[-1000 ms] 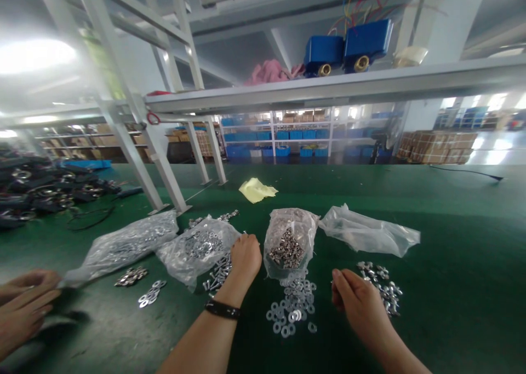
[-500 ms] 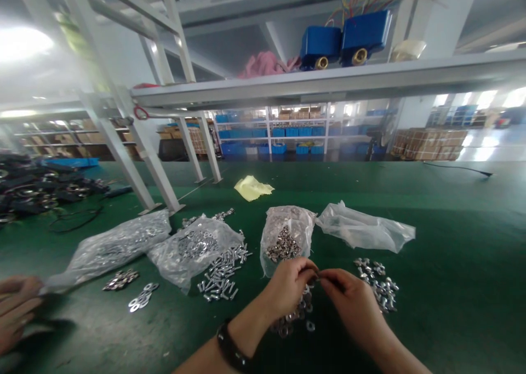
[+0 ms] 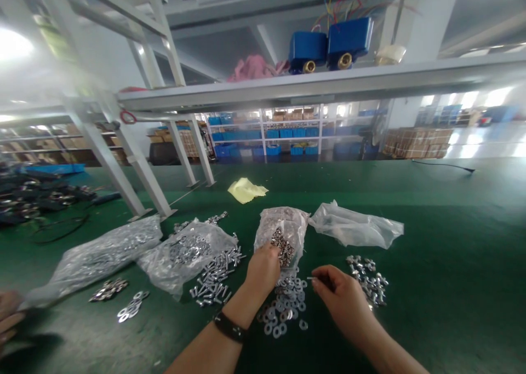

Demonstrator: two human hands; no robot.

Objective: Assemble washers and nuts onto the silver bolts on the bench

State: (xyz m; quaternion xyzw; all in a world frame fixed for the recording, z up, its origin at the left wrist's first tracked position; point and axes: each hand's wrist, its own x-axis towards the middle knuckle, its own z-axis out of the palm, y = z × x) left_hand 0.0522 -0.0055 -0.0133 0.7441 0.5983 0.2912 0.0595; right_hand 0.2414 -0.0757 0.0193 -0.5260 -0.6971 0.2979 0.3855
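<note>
My left hand, with a black band on its wrist, reaches to the mouth of a clear plastic bag of small shiny metal pieces, too small to name surely. Its fingertips touch the pile and are mostly hidden. My right hand is closed in a pinch on a bolt, whose thin shank sticks out to the left. Between my hands lies a heap of flat washers. Right of my right hand is a group of bolts with parts fitted on them.
Loose bolts lie beside a bag of washers; another filled bag is further left. Another person's hand is at the left edge. An overhead shelf carries blue housings. A flat plastic bag lies right.
My hands have come apart. The left went up and left to the bag of small metal pieces; the right keeps the bolt. The view has shifted slightly right.
</note>
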